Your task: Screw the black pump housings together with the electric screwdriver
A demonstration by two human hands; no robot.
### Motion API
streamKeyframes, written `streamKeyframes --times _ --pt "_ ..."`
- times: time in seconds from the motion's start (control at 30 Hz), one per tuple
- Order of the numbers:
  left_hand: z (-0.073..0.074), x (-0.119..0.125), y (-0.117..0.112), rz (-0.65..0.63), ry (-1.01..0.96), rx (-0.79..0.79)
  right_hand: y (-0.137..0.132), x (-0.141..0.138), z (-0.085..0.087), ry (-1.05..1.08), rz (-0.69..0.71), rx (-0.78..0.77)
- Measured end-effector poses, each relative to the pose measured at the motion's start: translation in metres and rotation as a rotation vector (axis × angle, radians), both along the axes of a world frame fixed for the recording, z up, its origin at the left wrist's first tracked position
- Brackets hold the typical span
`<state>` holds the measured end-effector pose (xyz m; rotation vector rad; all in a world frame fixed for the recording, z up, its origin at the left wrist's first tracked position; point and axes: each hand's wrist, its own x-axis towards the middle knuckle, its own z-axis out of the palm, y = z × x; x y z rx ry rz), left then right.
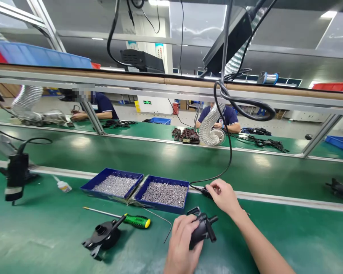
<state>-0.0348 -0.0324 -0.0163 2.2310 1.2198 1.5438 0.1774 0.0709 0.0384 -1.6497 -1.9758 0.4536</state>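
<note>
Two blue trays sit side by side on the green counter (45, 236). The left tray (112, 184) and the right tray (161, 193) are both full of little silver screws. The left hand (181, 243) has its grip closed around one black pump (201, 227), near the front edge. The right hand (224, 196) pinches a black plug (207, 192) on a cable, just behind the pump. One more black part (103, 236) lies beside one green-handled screwdriver (122, 217).
</note>
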Motion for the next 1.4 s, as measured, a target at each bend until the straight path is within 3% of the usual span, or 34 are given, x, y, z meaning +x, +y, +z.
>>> streamKeyframes --times 0.1,0.2,0.27,0.5,0.7,0.83,1.07,1.27,1.4 --pt "-0.005 -0.007 0.007 0.109 0.057 0.116 -0.019 -0.006 0.028 0.229 0.265 -0.273" --pt "-0.003 -0.014 0.015 0.174 0.073 0.230 -0.031 -0.008 0.039 0.418 0.416 -0.485" --pt "0.003 -0.016 0.019 0.183 0.027 0.247 -0.032 -0.009 0.038 0.444 0.427 -0.491" --pt "0.023 -0.014 0.022 0.088 -0.148 0.060 -0.025 -0.011 0.026 0.571 0.403 -0.556" --pt "0.026 -0.016 0.021 0.062 -0.159 -0.010 -0.021 -0.008 0.019 0.598 0.432 -0.547" --pt "0.026 -0.018 0.020 0.035 -0.238 -0.154 -0.019 -0.008 0.016 0.643 0.438 -0.574" --pt "0.028 -0.018 0.018 -0.035 -0.525 -0.532 -0.023 -0.012 0.023 0.669 0.426 -0.559" --pt "0.035 -0.014 0.018 -0.038 -0.698 -0.619 -0.024 -0.014 0.031 0.683 0.424 -0.525" --pt "0.042 0.004 0.014 0.053 -1.079 -0.558 -0.034 -0.037 0.019 0.836 0.385 -0.444"
